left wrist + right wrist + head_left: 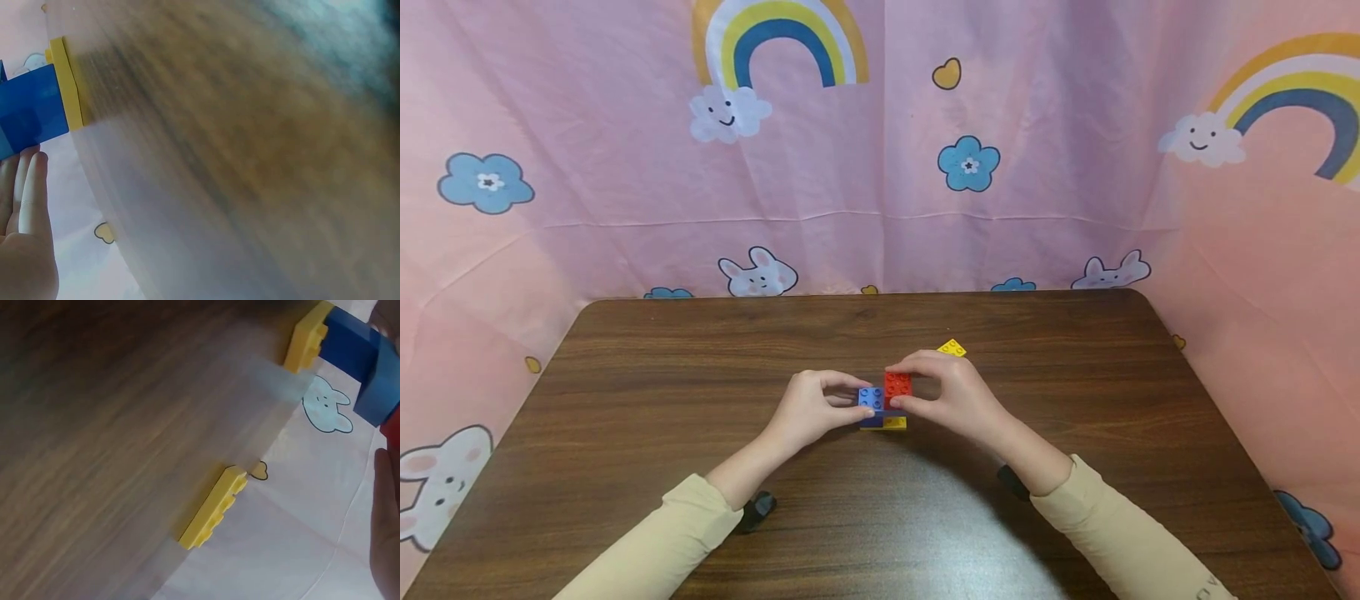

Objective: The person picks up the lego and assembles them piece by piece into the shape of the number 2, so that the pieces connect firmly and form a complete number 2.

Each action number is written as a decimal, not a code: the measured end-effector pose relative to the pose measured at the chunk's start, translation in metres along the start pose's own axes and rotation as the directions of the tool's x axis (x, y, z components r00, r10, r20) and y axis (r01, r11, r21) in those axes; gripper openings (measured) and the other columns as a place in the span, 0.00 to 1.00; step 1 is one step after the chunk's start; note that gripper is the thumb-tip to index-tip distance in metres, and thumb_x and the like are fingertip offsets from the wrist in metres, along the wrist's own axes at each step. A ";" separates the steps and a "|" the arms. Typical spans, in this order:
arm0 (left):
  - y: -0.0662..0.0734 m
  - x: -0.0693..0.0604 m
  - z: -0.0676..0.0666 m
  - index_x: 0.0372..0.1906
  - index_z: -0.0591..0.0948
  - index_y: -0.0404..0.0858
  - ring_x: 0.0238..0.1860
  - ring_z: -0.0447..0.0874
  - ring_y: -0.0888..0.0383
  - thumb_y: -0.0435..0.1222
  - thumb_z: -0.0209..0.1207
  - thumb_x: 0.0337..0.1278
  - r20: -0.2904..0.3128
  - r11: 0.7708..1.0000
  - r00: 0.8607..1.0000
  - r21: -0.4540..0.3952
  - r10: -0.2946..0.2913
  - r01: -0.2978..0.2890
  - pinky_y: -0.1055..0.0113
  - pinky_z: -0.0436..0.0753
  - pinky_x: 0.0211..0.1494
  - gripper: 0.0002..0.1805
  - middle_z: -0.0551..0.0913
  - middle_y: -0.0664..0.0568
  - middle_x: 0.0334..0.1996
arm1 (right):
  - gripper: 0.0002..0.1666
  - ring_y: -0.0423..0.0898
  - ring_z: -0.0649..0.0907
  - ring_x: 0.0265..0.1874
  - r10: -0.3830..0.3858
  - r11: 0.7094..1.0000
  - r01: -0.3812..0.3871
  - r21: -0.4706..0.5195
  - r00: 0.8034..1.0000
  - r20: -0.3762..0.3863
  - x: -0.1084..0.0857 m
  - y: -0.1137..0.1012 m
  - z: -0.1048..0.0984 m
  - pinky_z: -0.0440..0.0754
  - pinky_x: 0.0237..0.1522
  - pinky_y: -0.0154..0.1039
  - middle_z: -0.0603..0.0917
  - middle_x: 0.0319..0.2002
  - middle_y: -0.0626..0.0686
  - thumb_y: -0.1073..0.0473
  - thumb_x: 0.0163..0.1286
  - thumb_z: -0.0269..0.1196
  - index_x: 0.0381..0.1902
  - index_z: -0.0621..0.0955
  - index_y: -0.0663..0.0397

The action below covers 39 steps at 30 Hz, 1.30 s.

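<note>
A small stack stands on the table: a flat yellow toy brick (895, 423) at the bottom, a dark blue brick (350, 340) on it, and a lighter blue brick (871, 398) above, jutting out past the one below. My left hand (808, 408) pinches the blue part of the stack between thumb and fingers from the left. A red brick (898, 387) sits at the stack's right, pinched by my right hand (958, 396) between thumb and fingertips. Whether its underside is fully pressed onto the blue brick I cannot tell. In the left wrist view, fingers (34, 194) lie against the blue side.
Another flat yellow brick (212, 509) lies on the table beyond my right hand, partly covered by it in the head view. The brown wooden table (715, 350) ends at a pink patterned curtain (850, 183) behind and at both sides.
</note>
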<state>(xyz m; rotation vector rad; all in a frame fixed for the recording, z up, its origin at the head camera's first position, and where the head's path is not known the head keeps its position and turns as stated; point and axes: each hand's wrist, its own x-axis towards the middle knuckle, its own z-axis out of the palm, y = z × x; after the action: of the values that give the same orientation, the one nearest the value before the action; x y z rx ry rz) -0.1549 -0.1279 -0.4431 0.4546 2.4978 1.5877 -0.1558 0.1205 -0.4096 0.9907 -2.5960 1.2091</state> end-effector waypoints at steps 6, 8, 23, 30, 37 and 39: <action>0.000 -0.001 0.000 0.49 0.91 0.32 0.51 0.94 0.45 0.32 0.78 0.55 -0.004 1.000 1.000 -0.003 -0.006 0.006 0.64 0.93 0.48 0.17 0.92 0.38 0.50 | 0.23 0.45 0.90 0.45 -0.069 0.995 0.068 -0.072 0.998 -0.009 0.001 -0.002 0.002 0.92 0.50 0.46 0.92 0.45 0.52 0.59 0.61 0.81 0.54 0.89 0.58; 0.000 -0.001 0.000 0.49 0.91 0.32 0.50 0.94 0.45 0.31 0.78 0.55 -0.005 1.000 1.000 -0.001 -0.005 0.005 0.64 0.93 0.48 0.17 0.92 0.38 0.50 | 0.23 0.45 0.89 0.44 -0.081 0.992 0.081 -0.099 0.997 0.000 0.002 -0.003 0.001 0.92 0.50 0.44 0.92 0.45 0.51 0.59 0.61 0.81 0.54 0.89 0.58; 0.002 -0.001 0.000 0.49 0.91 0.32 0.50 0.94 0.45 0.32 0.78 0.55 -0.007 1.000 1.000 0.018 -0.014 0.014 0.64 0.93 0.48 0.16 0.92 0.38 0.50 | 0.23 0.45 0.92 0.46 -0.022 0.996 0.019 -0.086 0.999 -0.032 0.000 -0.001 0.003 0.92 0.52 0.44 0.93 0.46 0.51 0.58 0.60 0.82 0.53 0.90 0.55; 0.001 -0.001 0.001 0.49 0.91 0.32 0.50 0.94 0.45 0.32 0.78 0.55 -0.005 1.000 1.000 0.011 -0.018 0.018 0.64 0.93 0.48 0.16 0.91 0.37 0.50 | 0.24 0.44 0.91 0.41 -0.146 0.968 0.135 -0.213 0.989 -0.036 -0.001 -0.003 0.003 0.92 0.46 0.40 0.93 0.43 0.51 0.58 0.59 0.82 0.52 0.90 0.57; 0.002 -0.001 0.001 0.49 0.91 0.32 0.49 0.94 0.45 0.32 0.78 0.55 -0.008 1.000 1.000 0.007 -0.021 0.021 0.64 0.93 0.47 0.16 0.91 0.37 0.50 | 0.24 0.44 0.92 0.43 -0.033 0.989 0.030 -0.145 0.999 -0.022 0.000 -0.003 0.002 0.92 0.49 0.41 0.94 0.44 0.51 0.58 0.58 0.83 0.52 0.90 0.55; 0.001 -0.001 0.001 0.49 0.91 0.32 0.49 0.94 0.45 0.32 0.78 0.55 -0.010 1.000 1.000 0.008 -0.020 0.020 0.64 0.93 0.48 0.16 0.91 0.37 0.50 | 0.24 0.44 0.92 0.43 -0.003 0.993 0.001 -0.117 1.000 -0.017 0.001 -0.003 0.002 0.93 0.49 0.40 0.94 0.44 0.51 0.59 0.57 0.83 0.52 0.90 0.55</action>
<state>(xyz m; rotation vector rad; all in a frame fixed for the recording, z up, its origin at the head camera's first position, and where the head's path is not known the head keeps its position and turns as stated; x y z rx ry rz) -0.1537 -0.1266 -0.4423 0.4227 2.5089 1.5764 -0.1549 0.1174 -0.4087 0.9561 -2.6176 1.0465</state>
